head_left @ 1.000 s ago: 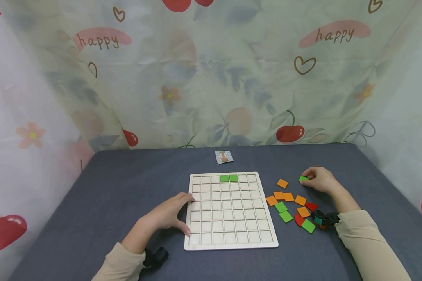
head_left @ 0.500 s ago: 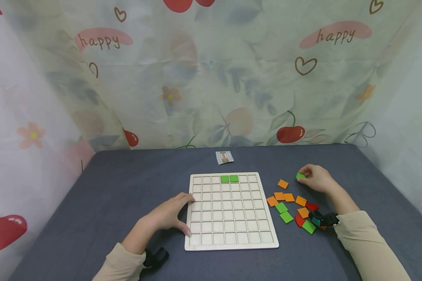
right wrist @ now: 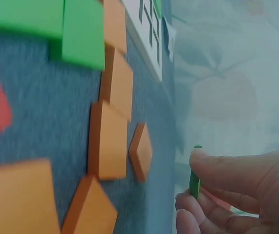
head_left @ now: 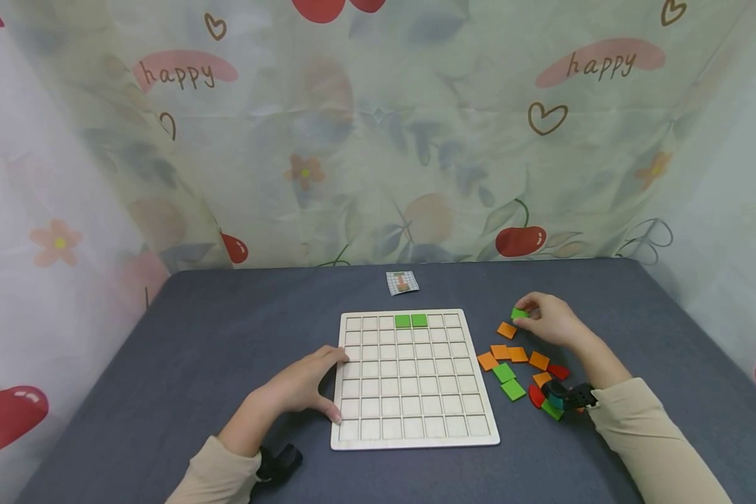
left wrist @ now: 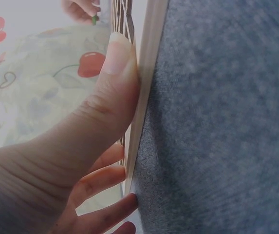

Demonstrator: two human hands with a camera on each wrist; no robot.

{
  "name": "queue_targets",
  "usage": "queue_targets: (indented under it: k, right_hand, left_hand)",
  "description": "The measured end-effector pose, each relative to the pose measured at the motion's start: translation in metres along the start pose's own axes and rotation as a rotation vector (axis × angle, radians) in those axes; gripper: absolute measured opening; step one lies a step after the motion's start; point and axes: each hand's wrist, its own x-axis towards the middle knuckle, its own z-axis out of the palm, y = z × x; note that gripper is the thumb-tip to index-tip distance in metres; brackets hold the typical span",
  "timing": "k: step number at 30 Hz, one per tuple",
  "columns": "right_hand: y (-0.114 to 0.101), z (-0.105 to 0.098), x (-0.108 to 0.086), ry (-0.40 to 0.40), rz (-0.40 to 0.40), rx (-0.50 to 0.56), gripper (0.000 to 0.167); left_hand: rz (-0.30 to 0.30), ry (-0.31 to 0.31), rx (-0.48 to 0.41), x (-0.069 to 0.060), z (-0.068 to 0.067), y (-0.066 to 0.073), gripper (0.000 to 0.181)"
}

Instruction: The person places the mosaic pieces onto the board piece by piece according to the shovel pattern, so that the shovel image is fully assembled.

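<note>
Left hand (head_left: 296, 381) at the gridded board (head_left: 414, 387), right hand (head_left: 554, 320) pinching a green square (head_left: 519, 313)
The left thumb and fingers lie spread along the board's left edge; two green tiles (head_left: 402, 321) sit in its far row; right of the board, the pinched square is near an orange tile (head_left: 507, 330).

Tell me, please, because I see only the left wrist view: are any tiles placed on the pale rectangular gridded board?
Observer: Yes, two flat green square tiles lie side by side in the far row of the board.
Operator: I see something green at the right hand. What is it?
Observer: It is a thin flat green tile, which the right hand pinches.
Operator: Does something lie beyond the board?
Observer: Yes, one small four-sided printed card lies beyond its far edge.
</note>
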Motion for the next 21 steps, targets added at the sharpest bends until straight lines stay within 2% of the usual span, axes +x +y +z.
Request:
queue_targets:
  k: [8,15,21]
  right_hand:
    - [-0.017,0.007,0.000,-0.012,-0.055,0.011,0.029]
    - [-0.029,0.014,0.002,-0.042,-0.069,0.056,0.028]
    - [-0.037,0.020,0.003,-0.039,-0.133,0.052,0.029]
  left_hand:
    - [0.003,0.009,0.010,0.000,0.001,-0.001,0.091]
    - [-0.008,0.009,0.002,0.001,0.002,-0.001,0.090]
    - [-0.025,0.006,-0.005,0.000,0.002,0.000,0.090]
